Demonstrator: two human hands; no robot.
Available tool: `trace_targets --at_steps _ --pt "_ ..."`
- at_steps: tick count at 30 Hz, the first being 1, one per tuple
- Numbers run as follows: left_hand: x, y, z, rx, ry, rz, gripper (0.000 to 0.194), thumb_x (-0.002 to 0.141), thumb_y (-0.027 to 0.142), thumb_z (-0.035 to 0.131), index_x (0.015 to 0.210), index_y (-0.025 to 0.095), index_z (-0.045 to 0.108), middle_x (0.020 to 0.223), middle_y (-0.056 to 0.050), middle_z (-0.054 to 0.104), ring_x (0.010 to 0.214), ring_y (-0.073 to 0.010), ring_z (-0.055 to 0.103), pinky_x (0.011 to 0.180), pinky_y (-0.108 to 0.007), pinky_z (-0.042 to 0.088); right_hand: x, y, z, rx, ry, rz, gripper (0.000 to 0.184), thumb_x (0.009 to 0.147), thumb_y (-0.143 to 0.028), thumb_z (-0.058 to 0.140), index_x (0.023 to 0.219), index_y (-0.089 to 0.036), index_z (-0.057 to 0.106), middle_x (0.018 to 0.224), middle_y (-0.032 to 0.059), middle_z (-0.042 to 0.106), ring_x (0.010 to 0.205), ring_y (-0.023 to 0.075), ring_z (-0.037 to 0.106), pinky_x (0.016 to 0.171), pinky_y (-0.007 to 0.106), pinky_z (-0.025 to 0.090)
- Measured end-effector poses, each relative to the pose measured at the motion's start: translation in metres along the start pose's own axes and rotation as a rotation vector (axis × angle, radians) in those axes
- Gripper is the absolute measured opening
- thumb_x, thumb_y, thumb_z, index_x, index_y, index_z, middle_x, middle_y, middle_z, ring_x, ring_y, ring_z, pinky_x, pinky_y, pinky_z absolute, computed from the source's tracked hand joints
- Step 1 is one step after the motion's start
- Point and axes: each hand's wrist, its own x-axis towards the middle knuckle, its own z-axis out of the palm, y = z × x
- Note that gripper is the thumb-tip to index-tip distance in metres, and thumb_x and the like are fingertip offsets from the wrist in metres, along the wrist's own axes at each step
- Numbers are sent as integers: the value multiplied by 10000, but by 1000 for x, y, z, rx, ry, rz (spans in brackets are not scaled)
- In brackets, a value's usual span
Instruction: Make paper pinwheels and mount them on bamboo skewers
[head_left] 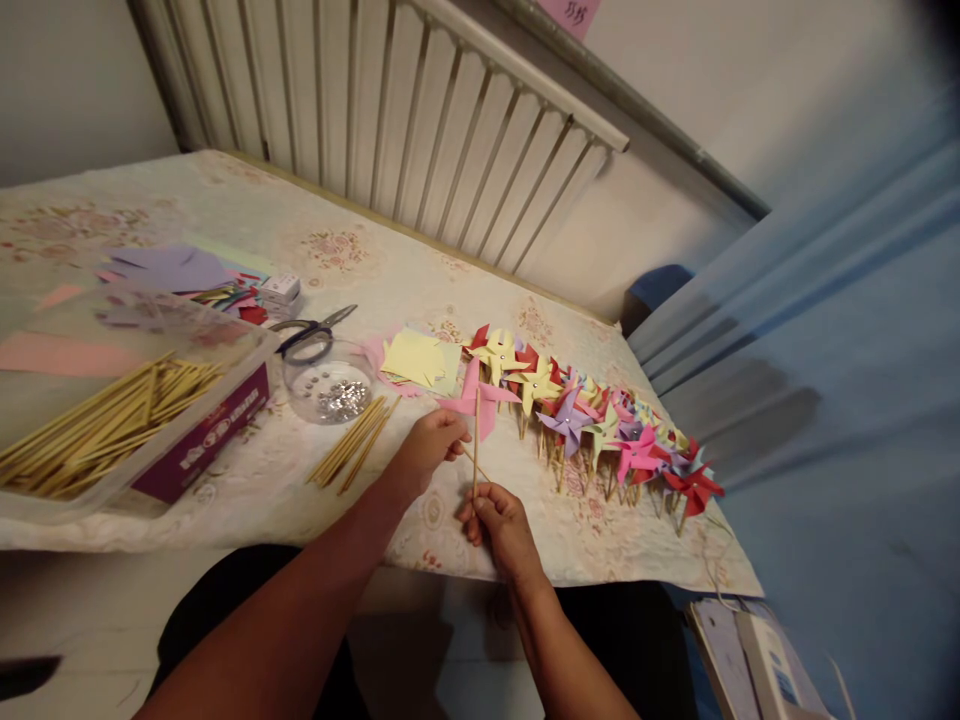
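While the tablecloth's [566,540] front edge ran beneath my wrists, bare cloth lay right of my right hand [499,518], below the standing pinwheels [570,425]. Plastic box [259,375]: cut off at left. Rear pinwheels: overlapped, indistinct. Right hand: pinched one upright stick [475,450], its top against a pink pinwheel [487,406], ahead of me. Left hand [437,442]: fingers curled beside it; whether gripping, I could not tell.

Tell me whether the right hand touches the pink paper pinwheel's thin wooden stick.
Touching: the head view shows the right hand gripping the thin wooden stick between thumb and fingers.
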Motion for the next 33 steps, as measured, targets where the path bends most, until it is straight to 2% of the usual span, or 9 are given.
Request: trace_targets --at_steps 6,8,12,14,19,24,33 --pt "-7 15 2 62 46 169 171 718 315 610 665 182 518 568 39 542 481 -80 413 500 -226 322 1 0 -1 -6 4 11 247 775 -377 632 866 -148 616 626 -8 650 405 60 475 411 184 362" --pt "-8 18 0 111 137 242 163 727 309 609 669 189 516 563 46 527 493 -89 421 507 -230 326 0 0 -1 -3 -3 7 245 777 -379 634 859 -149 614 620 -10 645 403 59 470 411 184 359" --pt "0 20 -10 183 415 433 136 722 292 628 703 194 536 625 40 537 586 -111 478 591 -238 378 0 0 -1 8 -12 5 241 778 -383 639 841 -153 607 611 -13 638 401 59 464 409 185 351" --pt "5 21 -15 168 464 455 131 712 287 640 741 190 558 674 30 557 643 -123 510 647 -247 403 0 0 -1 7 -14 10 238 777 -382 638 839 -155 605 608 -12 637 400 60 464 408 187 349" --pt "11 23 -23 134 360 328 241 683 340 682 834 167 610 762 2 597 739 -153 555 708 -270 417 0 -2 -1 -5 -33 23 240 768 -387 645 826 -158 606 603 -11 632 404 64 466 411 189 345" --pt "11 24 -23 68 231 246 295 662 382 705 833 157 619 722 14 583 694 -142 528 667 -264 381 -1 -3 -2 -27 -50 25 238 772 -390 647 816 -159 611 599 -13 624 409 63 461 417 191 342" --pt "3 36 -21 23 192 216 276 643 411 689 708 160 595 634 45 520 624 -113 444 637 -251 332 -1 -5 -2 -41 -65 56 247 768 -397 654 814 -158 618 575 -23 604 406 58 446 407 185 321"
